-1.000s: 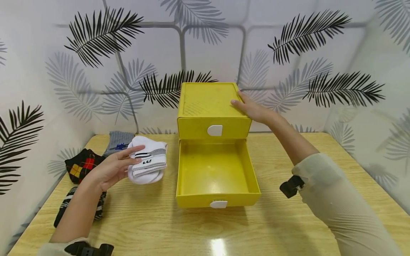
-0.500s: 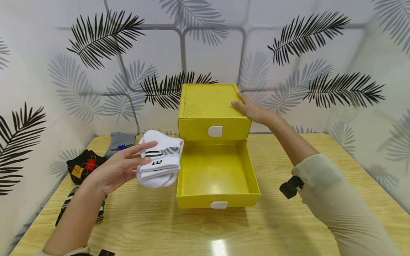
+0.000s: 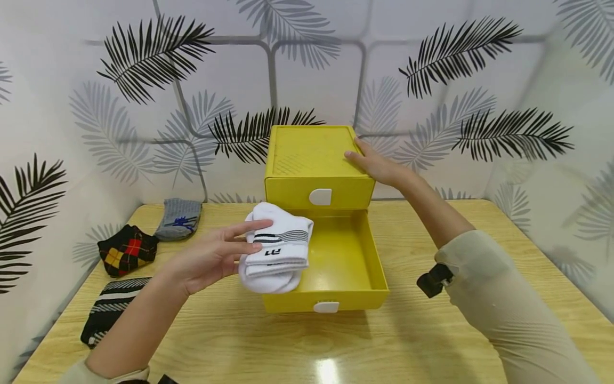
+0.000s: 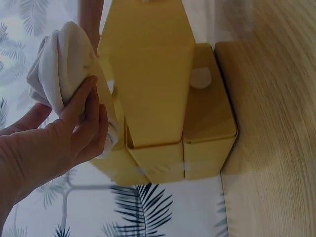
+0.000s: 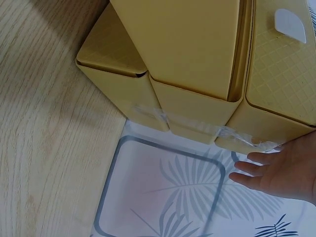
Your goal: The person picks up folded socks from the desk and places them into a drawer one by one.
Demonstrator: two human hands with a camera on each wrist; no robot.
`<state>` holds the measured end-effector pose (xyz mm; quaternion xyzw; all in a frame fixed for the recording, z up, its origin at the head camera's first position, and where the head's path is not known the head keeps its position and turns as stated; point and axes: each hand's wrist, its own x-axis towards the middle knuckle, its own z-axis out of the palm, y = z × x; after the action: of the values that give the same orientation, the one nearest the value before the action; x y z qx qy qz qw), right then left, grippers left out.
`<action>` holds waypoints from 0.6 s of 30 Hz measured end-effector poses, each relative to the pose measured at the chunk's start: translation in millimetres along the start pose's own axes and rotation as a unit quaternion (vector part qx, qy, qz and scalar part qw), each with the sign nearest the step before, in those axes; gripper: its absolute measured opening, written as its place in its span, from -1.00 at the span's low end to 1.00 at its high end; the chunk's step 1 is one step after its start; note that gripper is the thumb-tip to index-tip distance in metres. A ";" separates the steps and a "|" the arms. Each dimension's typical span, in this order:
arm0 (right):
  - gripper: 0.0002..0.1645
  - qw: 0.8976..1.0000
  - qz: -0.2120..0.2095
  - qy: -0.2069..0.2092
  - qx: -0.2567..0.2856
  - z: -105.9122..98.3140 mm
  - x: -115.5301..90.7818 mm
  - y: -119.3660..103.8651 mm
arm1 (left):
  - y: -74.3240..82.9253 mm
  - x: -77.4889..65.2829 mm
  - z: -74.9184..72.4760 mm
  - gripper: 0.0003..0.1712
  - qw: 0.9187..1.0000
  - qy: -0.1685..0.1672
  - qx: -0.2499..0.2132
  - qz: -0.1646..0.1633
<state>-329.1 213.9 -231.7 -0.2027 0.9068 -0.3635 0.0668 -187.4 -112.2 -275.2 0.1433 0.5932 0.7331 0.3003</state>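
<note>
My left hand (image 3: 211, 257) pinches a folded pair of white socks (image 3: 280, 250) with black stripes, fingers on top. The socks hang over the left part of a pulled-out yellow drawer (image 3: 338, 261), overlapping its left wall in the head view. In the left wrist view the thumb and fingers grip the white bundle (image 4: 69, 64) from two sides. My right hand (image 3: 379, 164) rests at the right edge of the yellow drawer unit's top (image 3: 312, 152). Its fingers look extended beside the unit's side (image 5: 266, 170) in the right wrist view.
Left on the wooden table (image 3: 206, 341) lie grey socks (image 3: 178, 220), argyle socks (image 3: 127, 250) and black-and-white striped socks (image 3: 115, 304). Above the pulled-out drawer is a closed one with a white handle (image 3: 320, 197). A leaf-patterned backdrop (image 3: 316, 80) stands behind.
My left hand has carried the white socks rightward, from beside the unit to over the drawer's left part. The right hand has stayed on the unit.
</note>
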 end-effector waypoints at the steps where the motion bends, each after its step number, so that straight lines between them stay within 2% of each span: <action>1: -0.16 1.000 0.001 0.001 0.001 -0.3 0.1 -0.1 | -0.3 2.8 2.8 -0.32 1.000 -0.004 -0.004 -0.004; 7: -0.17 1.000 0.004 0.003 -0.002 -0.8 0.5 -0.8 | -3.3 19.5 17.9 -0.36 1.000 -0.009 -0.007 -0.025; 18: -0.17 1.000 0.010 0.008 -0.005 0.3 -0.2 -1.4 | -13.2 52.3 45.4 -0.42 0.997 0.059 -0.008 -0.045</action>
<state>-328.3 212.9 -230.9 -0.1912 0.9109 -0.3602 0.0625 -198.9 -43.2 -283.9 0.0705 0.6102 0.7306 0.2984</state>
